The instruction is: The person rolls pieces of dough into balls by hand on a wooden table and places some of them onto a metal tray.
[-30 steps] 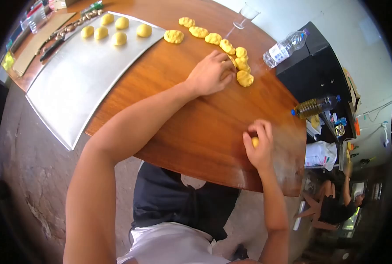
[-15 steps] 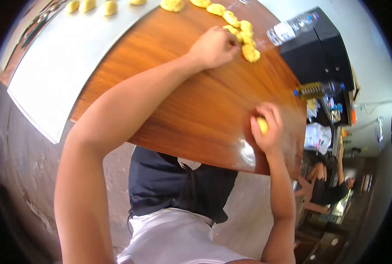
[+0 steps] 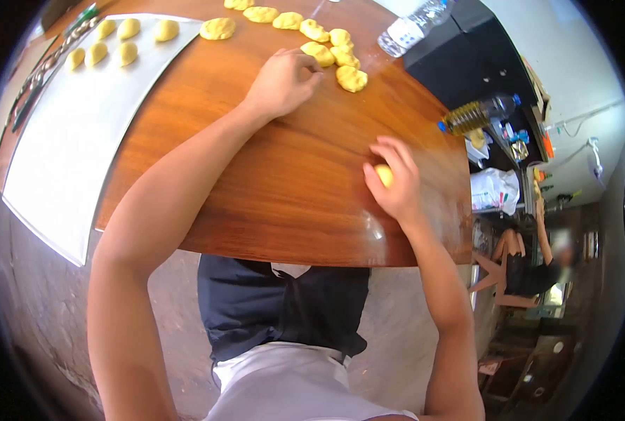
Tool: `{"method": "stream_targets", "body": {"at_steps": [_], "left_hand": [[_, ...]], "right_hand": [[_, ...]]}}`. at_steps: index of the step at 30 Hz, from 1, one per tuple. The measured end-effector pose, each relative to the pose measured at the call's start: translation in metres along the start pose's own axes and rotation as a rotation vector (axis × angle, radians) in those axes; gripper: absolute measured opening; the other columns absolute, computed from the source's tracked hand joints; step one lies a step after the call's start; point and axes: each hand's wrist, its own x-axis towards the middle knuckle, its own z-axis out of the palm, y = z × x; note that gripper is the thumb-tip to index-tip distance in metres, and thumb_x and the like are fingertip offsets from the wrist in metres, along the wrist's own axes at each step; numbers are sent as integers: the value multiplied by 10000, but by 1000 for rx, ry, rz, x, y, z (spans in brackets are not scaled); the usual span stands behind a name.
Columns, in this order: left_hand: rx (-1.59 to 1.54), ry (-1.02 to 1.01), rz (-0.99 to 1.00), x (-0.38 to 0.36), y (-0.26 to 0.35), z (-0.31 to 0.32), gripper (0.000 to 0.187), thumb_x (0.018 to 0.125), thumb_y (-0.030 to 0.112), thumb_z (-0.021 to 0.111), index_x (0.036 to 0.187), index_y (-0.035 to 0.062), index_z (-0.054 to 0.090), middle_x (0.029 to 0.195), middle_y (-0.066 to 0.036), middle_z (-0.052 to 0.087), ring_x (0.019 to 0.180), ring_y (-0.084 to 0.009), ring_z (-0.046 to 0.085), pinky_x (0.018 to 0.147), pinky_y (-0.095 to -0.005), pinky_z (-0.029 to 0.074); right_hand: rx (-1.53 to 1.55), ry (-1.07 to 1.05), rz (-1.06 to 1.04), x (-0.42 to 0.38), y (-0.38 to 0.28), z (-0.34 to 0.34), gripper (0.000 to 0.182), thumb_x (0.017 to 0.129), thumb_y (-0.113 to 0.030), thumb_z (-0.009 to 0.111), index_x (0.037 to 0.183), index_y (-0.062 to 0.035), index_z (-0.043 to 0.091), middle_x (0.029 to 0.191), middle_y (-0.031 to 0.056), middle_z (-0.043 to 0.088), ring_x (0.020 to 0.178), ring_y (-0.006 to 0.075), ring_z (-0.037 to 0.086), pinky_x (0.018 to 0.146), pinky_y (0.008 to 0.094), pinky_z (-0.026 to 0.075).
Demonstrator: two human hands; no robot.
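My right hand is cupped over a small yellow dough ball on the wooden table. Part of the ball shows between thumb and fingers. My left hand rests farther back with its fingers curled in toward the thumb. Whether anything sits inside those fingers is hidden. Just beyond its fingertips lies a lumpy dough piece, and another dough piece is to its right. Several more rough pieces form a curved row along the back. Smoother dough balls lie on a pale metal tray at left.
A clear plastic bottle lies by a black box at the back right. A bottle of yellowish liquid is near the right edge, with a white plastic bag beyond. Another person sits in the background.
The view has swung, so the table's contents appear farther left and more tray balls show. My right hand stays over its dough ball; my left stays beside the dough row.
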Motion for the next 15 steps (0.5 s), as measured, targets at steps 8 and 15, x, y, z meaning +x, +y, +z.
{"method": "stream_targets", "body": {"at_steps": [8, 15], "left_hand": [[-31, 25, -55, 0, -4, -4, 254, 911, 229, 697, 958, -17, 740, 969, -167, 711, 929, -320, 674, 865, -409, 547], [-30, -9, -13, 0, 0, -2, 260, 910, 227, 693, 963, -24, 735, 972, -178, 712, 893, -323, 693, 854, -420, 551]], "right_hand": [[116, -164, -143, -13, -70, 10, 334, 853, -167, 774, 1135, -1, 705, 1282, 209, 643, 1212, 406, 611, 1067, 471, 492], [-90, 27, -69, 20, 6, 9, 333, 803, -149, 813, 1081, -24, 679, 1143, 184, 630, 1078, 361, 615, 927, 424, 514]]}}
